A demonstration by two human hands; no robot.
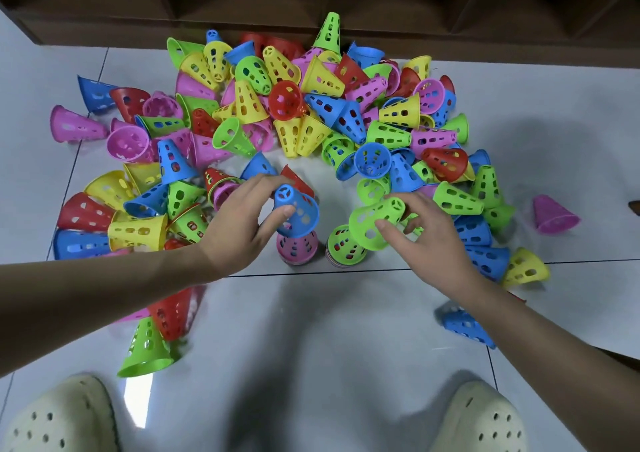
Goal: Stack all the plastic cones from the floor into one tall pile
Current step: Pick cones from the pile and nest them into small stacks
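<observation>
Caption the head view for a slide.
Left hand sets a blue cone on a pink stack; right hand holds a green cone.

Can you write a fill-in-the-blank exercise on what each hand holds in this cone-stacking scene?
1. The left hand holds a ____ cone over the pink stack.
2. The right hand holds a ____ cone, tilted on its side.
3. Both feet wear cream ____ with holes.

Missing words: blue; green; clogs

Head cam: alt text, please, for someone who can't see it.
Left hand lowers a blue cone onto a pink-topped stack; right hand holds a green cone above a green-topped stack, amid scattered colourful cones on grey floor tiles.
</observation>
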